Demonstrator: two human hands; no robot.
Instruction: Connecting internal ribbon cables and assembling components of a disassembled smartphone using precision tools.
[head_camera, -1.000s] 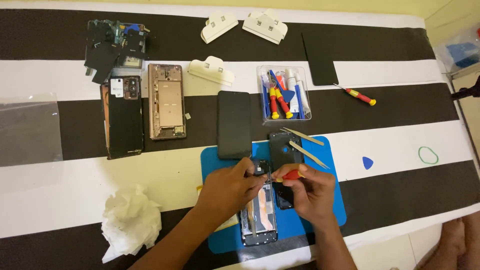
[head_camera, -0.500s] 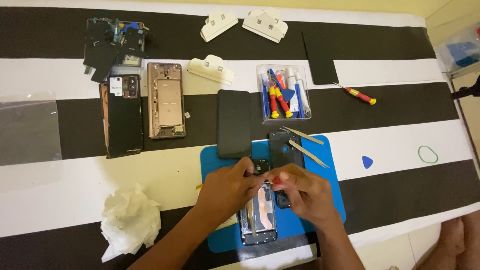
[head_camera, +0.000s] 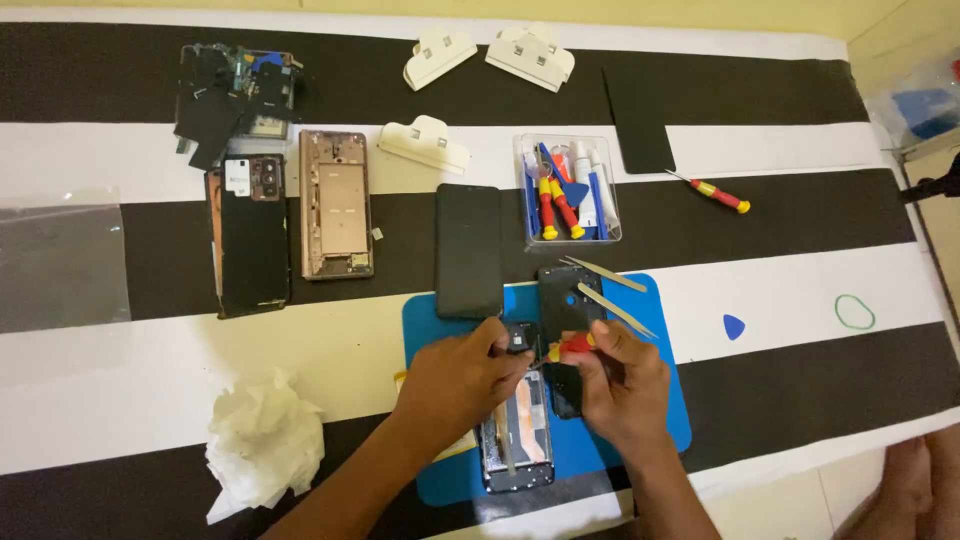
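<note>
Opened phone lies face-down, back off, on the blue mat, lower centre of the desk, between both hands. Its insides show; the top end is hidden under the fingers.

Right hand pinches a small red-and-yellow screwdriver, tip pointing left toward the phone's top end. Fingers curled tight round the handle.

Left hand rests on the phone's upper left, fingertips pressed together on a small black part at the phone's top. Cannot tell if it is lifted or just held down.

Just above the hands on the mat: a black cover piece, and two metal tweezers lying slanted. A black phone panel lies half on the mat's upper left edge.

Farther up: clear plastic tool box with red, yellow and blue tools inside. A second red-yellow screwdriver lies right of it, a black sheet above that.

Left side: bronze phone frame, black back cover beside it, pile of black parts at top left. Three white plastic clips near the top. Crumpled white tissue lower left. Clear plastic bag far left.

Right side: blue pick, green ring.
</note>
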